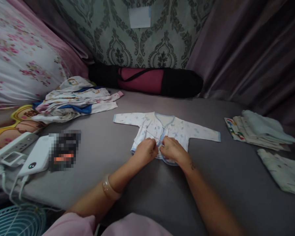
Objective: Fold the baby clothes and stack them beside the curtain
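Ok so left hand point(147, 151) and right hand point(172, 149) are curled up, pinching the front of the baby shirt point(180, 127). It's flat on the gray sheet point(142, 193), messy clothes pile point(75, 100) at its 10 o'clock, folded stack point(257, 129) at 3.

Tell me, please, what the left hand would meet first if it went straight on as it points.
Probably the right hand, close beside the left hand over the small shirt, though depth is unclear.
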`<state>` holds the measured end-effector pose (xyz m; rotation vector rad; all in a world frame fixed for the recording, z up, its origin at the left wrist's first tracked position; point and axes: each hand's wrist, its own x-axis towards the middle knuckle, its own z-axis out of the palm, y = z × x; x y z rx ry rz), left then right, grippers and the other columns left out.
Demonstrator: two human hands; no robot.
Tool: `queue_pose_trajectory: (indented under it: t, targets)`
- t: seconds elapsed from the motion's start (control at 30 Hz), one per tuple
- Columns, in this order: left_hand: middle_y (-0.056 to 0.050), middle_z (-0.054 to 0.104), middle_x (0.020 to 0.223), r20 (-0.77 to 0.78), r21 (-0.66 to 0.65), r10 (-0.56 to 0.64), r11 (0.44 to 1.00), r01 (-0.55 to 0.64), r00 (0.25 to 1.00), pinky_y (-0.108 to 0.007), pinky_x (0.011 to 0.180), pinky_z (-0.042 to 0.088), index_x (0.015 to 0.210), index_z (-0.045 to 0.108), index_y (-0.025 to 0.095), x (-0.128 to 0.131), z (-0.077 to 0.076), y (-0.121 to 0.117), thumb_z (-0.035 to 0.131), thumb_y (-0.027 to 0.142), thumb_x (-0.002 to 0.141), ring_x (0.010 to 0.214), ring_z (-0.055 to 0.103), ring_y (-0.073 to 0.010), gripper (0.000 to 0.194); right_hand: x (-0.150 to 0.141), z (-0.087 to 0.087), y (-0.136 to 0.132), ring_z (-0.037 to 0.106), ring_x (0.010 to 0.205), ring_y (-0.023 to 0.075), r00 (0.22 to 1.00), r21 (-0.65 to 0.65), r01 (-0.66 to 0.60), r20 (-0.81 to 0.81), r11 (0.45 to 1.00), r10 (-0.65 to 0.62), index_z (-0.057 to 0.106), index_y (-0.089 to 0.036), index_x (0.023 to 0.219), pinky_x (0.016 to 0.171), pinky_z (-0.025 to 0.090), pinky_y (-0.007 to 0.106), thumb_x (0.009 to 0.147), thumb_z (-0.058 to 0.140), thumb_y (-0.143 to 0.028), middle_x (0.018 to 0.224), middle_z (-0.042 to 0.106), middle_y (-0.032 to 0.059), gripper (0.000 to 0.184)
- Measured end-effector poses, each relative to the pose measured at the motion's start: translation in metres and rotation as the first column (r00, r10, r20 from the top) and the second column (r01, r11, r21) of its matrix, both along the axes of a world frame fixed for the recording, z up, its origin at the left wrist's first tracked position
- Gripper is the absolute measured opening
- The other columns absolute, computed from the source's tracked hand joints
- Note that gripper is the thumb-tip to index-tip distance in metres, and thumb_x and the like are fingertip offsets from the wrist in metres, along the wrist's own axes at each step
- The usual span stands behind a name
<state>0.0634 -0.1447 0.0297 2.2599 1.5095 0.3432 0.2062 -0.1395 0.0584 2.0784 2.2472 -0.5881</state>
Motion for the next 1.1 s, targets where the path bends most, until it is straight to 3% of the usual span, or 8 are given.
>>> queue_pose_trajectory:
  t: [0.1,0.17,0.27,0.37,0.6,0.77,0.9,1.1]
  targets:
    - [-0.007,0.064,0.081,0.063,-0.030,-0.008,0.999,0.010,0.998,-0.028,0.068,0.041,0.082,0.062,0.018,-0.005,-0.002,0.003,0.049,0.019,0.085,0.077,0.060,-0.0188,0.014,0.007,-0.006,0.005,0.066,0.084,0.0219,0.995,0.002,0.004,-0.101,1.000,-0.004,0.064,-0.015,0.087,0.062,0.041,0.025,0.076,0.053,-0.015,0.091,0.071,0.0121,0.015]
    - [-0.006,0.064,0.083,0.100,-0.044,-0.030,0.998,0.035,0.995,-0.027,0.067,0.041,0.085,0.061,0.017,-0.007,-0.002,0.004,0.055,0.022,0.083,0.077,0.059,-0.0180,0.008,0.014,-0.008,0.011,0.066,0.070,0.0181,0.967,-0.139,0.008,-0.251,0.990,-0.043,0.062,-0.015,0.079,0.057,0.042,0.023,0.074,0.053,-0.012,0.073,0.069,0.0072,0.011]
    - [-0.004,0.064,0.084,0.125,-0.040,-0.048,0.998,0.053,0.991,-0.026,0.066,0.040,0.089,0.059,0.017,-0.010,-0.001,0.004,0.061,0.024,0.079,0.077,0.058,-0.0172,0.012,0.024,-0.006,0.020,0.059,0.049,0.0128,0.846,-0.411,0.013,-0.482,0.912,-0.230,0.059,-0.016,0.073,0.048,0.043,0.020,0.073,0.051,-0.009,0.050,0.058,-0.0012,0.010]
    - [-0.003,0.063,0.081,0.097,-0.032,-0.042,0.998,0.045,0.994,-0.025,0.064,0.039,0.088,0.057,0.017,-0.008,0.002,0.002,0.059,0.019,0.077,0.075,0.057,-0.0166,0.011,0.033,0.001,0.024,0.053,0.042,0.0092,0.676,-0.513,0.053,-0.613,0.856,-0.409,0.058,-0.016,0.077,0.044,0.044,0.018,0.074,0.054,-0.009,0.047,0.054,-0.0046,0.008]
    - [-0.005,0.064,0.080,0.015,0.029,-0.021,0.999,0.020,1.000,-0.027,0.066,0.039,0.084,0.060,0.017,-0.003,0.003,-0.001,0.049,0.016,0.080,0.076,0.060,-0.0182,0.011,0.039,0.006,0.026,0.050,0.041,0.0069,0.421,-0.545,0.065,-0.744,0.836,-0.518,0.058,-0.015,0.085,0.040,0.042,0.015,0.078,0.057,-0.009,0.050,0.055,-0.0046,0.010]
    - [-0.002,0.065,0.078,0.237,-0.015,0.043,0.999,-0.040,0.971,-0.024,0.064,0.040,0.090,0.061,0.018,0.001,0.008,0.004,0.049,0.015,0.081,0.070,0.058,-0.0144,0.015,0.040,0.003,0.029,0.052,0.042,0.0072,0.299,-0.555,0.068,-0.782,0.829,-0.548,0.059,-0.015,0.084,0.041,0.043,0.016,0.078,0.061,-0.010,0.052,0.056,-0.0041,0.008]
    - [0.000,0.063,0.074,0.434,-0.157,0.145,0.984,-0.084,0.889,-0.021,0.063,0.040,0.086,0.061,0.016,0.011,0.009,0.010,0.052,0.015,0.079,0.066,0.056,-0.0116,0.012,0.040,0.003,0.031,0.051,0.043,0.0063,0.195,-0.542,0.062,-0.817,0.838,-0.543,0.059,-0.016,0.083,0.044,0.044,0.015,0.078,0.061,-0.011,0.054,0.058,-0.0043,0.007]
    - [0.002,0.058,0.069,0.449,-0.232,0.171,0.970,-0.070,0.877,-0.021,0.060,0.036,0.080,0.059,0.014,0.027,0.000,0.005,0.050,0.012,0.078,0.064,0.050,-0.0110,0.009,0.029,0.004,0.026,0.053,0.043,0.0073,0.216,-0.537,0.087,-0.812,0.839,-0.543,0.057,-0.017,0.082,0.044,0.045,0.016,0.077,0.060,-0.010,0.053,0.057,-0.0045,0.010]
